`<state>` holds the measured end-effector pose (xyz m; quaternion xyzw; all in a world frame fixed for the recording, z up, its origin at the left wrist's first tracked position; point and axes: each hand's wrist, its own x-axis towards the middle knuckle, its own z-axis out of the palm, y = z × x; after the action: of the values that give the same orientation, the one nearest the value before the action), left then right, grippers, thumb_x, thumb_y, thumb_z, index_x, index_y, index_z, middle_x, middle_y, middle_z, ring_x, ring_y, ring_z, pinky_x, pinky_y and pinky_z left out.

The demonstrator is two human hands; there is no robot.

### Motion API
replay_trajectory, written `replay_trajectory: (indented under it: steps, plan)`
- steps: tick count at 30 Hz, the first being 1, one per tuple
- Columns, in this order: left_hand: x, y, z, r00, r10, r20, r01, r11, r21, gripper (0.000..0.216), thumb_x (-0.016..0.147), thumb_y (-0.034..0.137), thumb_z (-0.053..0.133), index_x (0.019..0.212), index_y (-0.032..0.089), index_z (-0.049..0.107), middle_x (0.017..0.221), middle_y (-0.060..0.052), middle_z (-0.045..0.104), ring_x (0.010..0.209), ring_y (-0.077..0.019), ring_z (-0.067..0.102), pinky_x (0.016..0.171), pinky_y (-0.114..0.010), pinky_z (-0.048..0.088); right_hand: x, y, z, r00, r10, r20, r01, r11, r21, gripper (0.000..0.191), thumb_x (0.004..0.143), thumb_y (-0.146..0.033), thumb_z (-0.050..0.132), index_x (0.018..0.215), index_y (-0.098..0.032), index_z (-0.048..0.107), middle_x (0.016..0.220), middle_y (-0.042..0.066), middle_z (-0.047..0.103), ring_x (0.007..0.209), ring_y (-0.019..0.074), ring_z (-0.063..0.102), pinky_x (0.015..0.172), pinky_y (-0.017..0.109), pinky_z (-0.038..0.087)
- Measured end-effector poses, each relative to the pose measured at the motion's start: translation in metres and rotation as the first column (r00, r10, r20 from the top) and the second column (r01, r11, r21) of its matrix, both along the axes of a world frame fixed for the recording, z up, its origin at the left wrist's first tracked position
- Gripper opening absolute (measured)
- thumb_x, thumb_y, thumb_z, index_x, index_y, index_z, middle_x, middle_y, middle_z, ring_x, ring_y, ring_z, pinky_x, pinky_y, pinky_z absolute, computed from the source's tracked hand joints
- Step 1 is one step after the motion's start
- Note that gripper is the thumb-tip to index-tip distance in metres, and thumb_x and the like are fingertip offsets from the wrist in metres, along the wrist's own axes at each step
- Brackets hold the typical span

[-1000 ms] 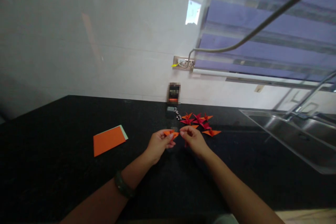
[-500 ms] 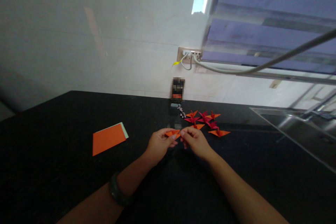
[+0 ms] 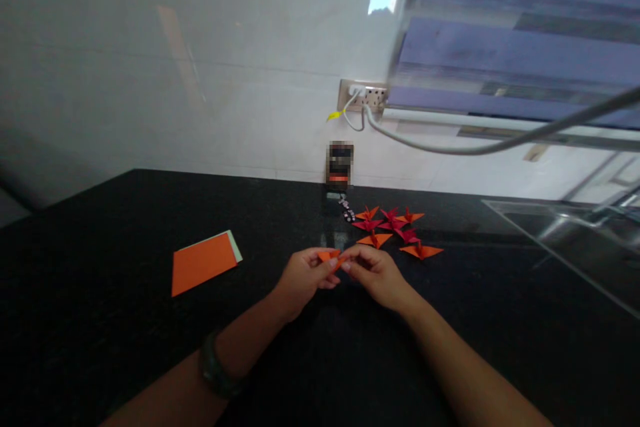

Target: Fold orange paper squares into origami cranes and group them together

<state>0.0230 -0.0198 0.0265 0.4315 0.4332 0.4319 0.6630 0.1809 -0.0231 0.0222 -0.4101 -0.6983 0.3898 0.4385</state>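
A small folded piece of orange origami paper [image 3: 329, 256] is held between my two hands above the dark counter. My left hand [image 3: 307, 278] pinches it from the left, thumb on the near side. From the right, my right hand [image 3: 374, 273] closes thumb and fingertips on its right edge. Several finished paper cranes, such as an orange crane [image 3: 423, 251] and a red crane [image 3: 408, 235], sit just beyond my right hand. To the left lies a stack of orange paper [image 3: 205, 263] with a pale green sheet showing behind it.
A pixelated phone-like object [image 3: 340, 163] leans against the wall, with a beaded strap [image 3: 347, 211] before it. A power outlet [image 3: 363, 95] with a white cable [image 3: 440, 149] is above. A metal sink [image 3: 575, 233] is set into the counter [image 3: 125, 233] at right.
My right hand's fingers have shifted their grip on the folded paper's right edge, and the paper has tilted. The view has moved slightly. The cranes and paper stack stay put.
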Motion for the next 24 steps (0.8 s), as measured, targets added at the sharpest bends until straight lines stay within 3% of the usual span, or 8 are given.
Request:
replay_trajectory:
  steps: [13, 20, 24]
  plan:
    - [-0.0019, -0.0014, -0.0035, 0.974, -0.167, 0.151, 0.184, 0.977, -0.109, 0.015, 0.071, 0.025, 0.062, 0.077, 0.012, 0.06, 0.064, -0.001, 0.061, 0.051, -0.0066, 0.057, 0.052, -0.018, 0.047, -0.002, -0.0025, 0.0002, 0.998, -0.035, 0.055, 0.035, 0.999, -0.002, 0.013, 0.079, -0.026, 0.05, 0.077, -0.017, 0.059, 0.066, 0.0, 0.058, 0.057, 0.009, 0.051, 0.053, 0.02, 0.041]
    - [-0.0017, -0.0028, -0.0016, 0.973, -0.177, 0.148, 0.196, 0.973, -0.124, 0.014, 0.071, 0.025, 0.062, 0.078, 0.012, 0.06, 0.066, -0.001, 0.062, 0.052, -0.0071, 0.058, 0.052, -0.018, 0.047, -0.0024, -0.0038, 0.0008, 0.978, -0.14, 0.156, 0.112, 0.979, 0.173, 0.006, 0.073, -0.019, 0.053, 0.067, -0.017, 0.055, 0.06, -0.002, 0.053, 0.052, 0.0077, 0.046, 0.048, 0.019, 0.036]
    - [-0.0017, -0.0026, -0.0026, 0.973, -0.176, 0.149, 0.197, 0.97, -0.144, 0.013, 0.07, 0.023, 0.063, 0.076, 0.012, 0.059, 0.065, -0.001, 0.061, 0.052, -0.0077, 0.059, 0.052, -0.019, 0.047, -0.0041, -0.0057, 0.0032, 0.969, -0.155, 0.192, 0.103, 0.962, 0.254, 0.008, 0.074, -0.017, 0.052, 0.08, -0.017, 0.057, 0.064, -0.001, 0.055, 0.054, 0.0081, 0.048, 0.049, 0.018, 0.038]
